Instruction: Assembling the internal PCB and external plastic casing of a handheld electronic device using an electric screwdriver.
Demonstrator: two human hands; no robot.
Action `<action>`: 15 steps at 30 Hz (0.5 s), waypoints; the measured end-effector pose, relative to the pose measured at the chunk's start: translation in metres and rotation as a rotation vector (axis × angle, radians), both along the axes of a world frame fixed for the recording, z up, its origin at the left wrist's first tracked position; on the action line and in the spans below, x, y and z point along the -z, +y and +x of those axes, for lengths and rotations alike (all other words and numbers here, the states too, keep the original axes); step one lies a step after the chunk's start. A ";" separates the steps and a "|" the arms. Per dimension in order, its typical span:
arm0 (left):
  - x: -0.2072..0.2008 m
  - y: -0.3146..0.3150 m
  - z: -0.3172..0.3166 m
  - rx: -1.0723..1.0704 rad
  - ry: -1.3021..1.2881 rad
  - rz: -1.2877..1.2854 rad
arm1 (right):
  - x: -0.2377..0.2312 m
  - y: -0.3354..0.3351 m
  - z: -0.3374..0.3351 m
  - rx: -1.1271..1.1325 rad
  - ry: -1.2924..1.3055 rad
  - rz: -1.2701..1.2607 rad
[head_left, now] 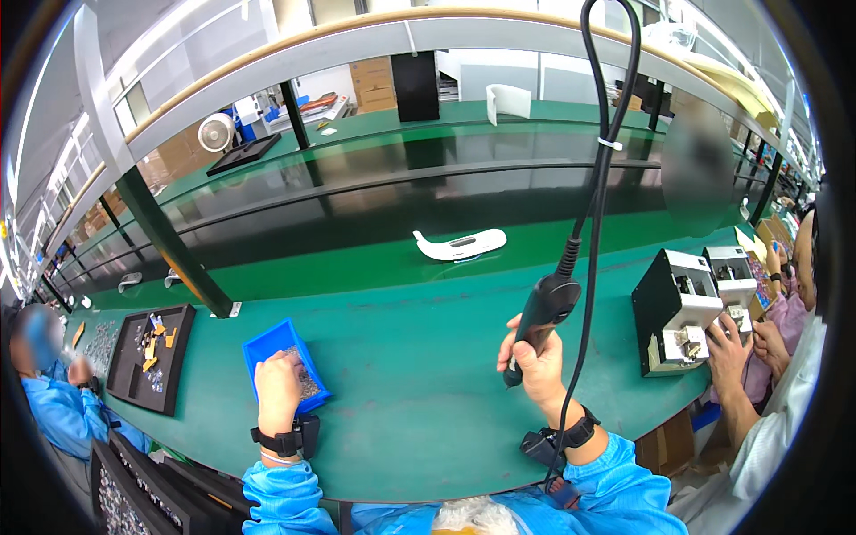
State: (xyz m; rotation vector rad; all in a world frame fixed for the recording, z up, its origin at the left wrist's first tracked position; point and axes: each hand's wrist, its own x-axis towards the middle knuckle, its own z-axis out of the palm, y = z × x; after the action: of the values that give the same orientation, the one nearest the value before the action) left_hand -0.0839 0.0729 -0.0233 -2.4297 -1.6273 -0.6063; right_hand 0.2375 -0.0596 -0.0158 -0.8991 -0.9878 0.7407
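My left hand (278,385) reaches into a small blue bin (252,350). Its fingers are curled down at the small metal parts (308,385) inside, which look like screws, and the fingertips are hidden. Wrapped in my right hand (540,367) is a black electric screwdriver (547,303), held tilted above the bench with its cord running up from the top. Its lower end, beside my fingers, is partly covered. Beyond both hands, a curved white plastic housing (481,242) with a dark slot lies on the far green strip.
Left of the bin lies a black tray (147,399) with yellow and clear pieces. White-and-black machines (679,312) stand at the right, with another person's hands (733,352) at them. A black cord (589,294) hangs past my right wrist. Another person in blue (61,406) sits far left.
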 end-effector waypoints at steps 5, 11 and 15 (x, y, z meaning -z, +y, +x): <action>0.007 0.005 0.000 -0.036 -0.122 0.023 | 0.006 -0.006 -0.001 -0.014 0.031 -0.033; -0.001 -0.001 -0.007 -0.035 -0.314 0.126 | -0.008 -0.004 -0.008 -0.035 0.064 0.004; -0.038 -0.033 0.038 0.195 -0.461 0.166 | -0.003 -0.006 -0.004 -0.051 0.028 0.048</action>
State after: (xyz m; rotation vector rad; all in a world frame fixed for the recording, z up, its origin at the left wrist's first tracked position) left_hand -0.0455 0.0404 0.0152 -2.4625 -1.4066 -1.3601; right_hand 0.2330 -0.0653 -0.0130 -0.8223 -1.0034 0.7676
